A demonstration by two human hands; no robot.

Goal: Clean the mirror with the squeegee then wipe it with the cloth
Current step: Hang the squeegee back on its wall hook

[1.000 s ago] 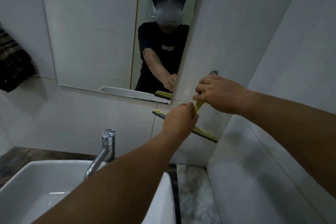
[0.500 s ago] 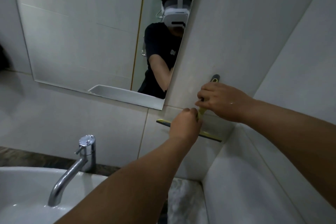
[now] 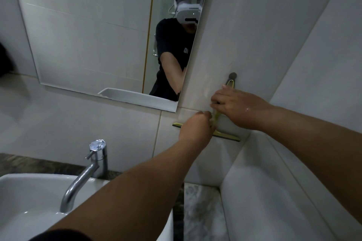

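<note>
Both hands gripped the squeegee (image 3: 217,118): the right hand (image 3: 238,108) curled round its handle, the left hand (image 3: 196,128) pinching lower (fingers hidden). It hung from a hook (image 3: 232,75) on the wall, right of the mirror (image 3: 94,35), above the sink (image 3: 29,201).

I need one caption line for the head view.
Both hands, left and right, hold a yellow squeegee against the tiled wall beside the mirror.

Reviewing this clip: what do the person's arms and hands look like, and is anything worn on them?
Both forearms are bare, with no gloves, watch or rings visible. The left hand shows nothing worn; the right hand has small wet glints on its back. A dark sleeve edge shows at the bottom.
</note>
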